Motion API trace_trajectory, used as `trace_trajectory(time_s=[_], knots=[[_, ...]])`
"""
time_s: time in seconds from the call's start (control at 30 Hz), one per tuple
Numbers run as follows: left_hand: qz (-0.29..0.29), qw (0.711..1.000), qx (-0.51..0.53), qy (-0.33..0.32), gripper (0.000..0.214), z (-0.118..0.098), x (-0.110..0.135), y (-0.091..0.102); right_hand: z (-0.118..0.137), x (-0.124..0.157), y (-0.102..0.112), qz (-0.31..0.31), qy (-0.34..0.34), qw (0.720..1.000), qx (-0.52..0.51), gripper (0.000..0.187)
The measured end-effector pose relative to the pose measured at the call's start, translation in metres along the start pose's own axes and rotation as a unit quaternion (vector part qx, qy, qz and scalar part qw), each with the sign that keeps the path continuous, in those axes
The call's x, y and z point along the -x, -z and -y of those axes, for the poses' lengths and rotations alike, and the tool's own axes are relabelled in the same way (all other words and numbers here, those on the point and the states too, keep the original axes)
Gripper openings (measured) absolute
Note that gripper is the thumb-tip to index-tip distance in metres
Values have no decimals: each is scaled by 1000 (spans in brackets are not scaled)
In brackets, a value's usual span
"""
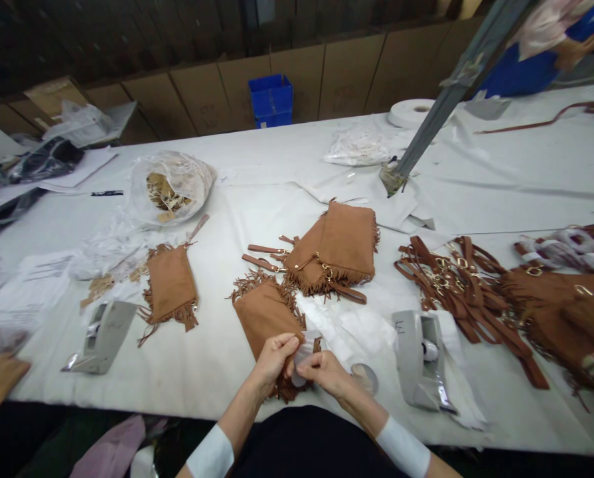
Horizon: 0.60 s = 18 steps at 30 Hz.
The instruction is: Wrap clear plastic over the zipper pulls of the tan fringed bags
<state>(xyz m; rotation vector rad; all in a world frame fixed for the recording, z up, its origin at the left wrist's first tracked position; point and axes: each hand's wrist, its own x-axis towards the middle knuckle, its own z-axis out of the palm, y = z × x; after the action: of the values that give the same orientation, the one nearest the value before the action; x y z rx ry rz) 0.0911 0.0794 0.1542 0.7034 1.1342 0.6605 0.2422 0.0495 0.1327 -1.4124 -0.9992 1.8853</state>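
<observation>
l fingers (289,344) pinch brn pouch (263,316), long axis far-l to near-r.

left hand (275,358) has a fringed brown pouch (261,312) by the corner, right hand (329,373) pinching some whitish see-through plastic (306,345) right beside it. clockwise from the hands: blue bin (271,99) at 12, beyond the white table (257,199), a stack of pouches (350,242) at 1, messy brown straps (468,279) with gold-coloured clips at 2, grey tape dispenser (410,358) at 3. second dispenser (112,335) plus somebody else's hand (2,382) at 9, lone pouch (171,284) at 10, clear plastic bag (194,179) at 11.
</observation>
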Motion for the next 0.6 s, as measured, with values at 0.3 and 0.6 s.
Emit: trace_trajectory(time_s=[0.3,0.6], knots=[[-73,997,-27,-30,45,0,10,12,10,-8,5,-98,-69,966,-230,27],[-139,988,-35,-66,36,5,23,0,11,-16,-7,-167,-93,918,-347,24]])
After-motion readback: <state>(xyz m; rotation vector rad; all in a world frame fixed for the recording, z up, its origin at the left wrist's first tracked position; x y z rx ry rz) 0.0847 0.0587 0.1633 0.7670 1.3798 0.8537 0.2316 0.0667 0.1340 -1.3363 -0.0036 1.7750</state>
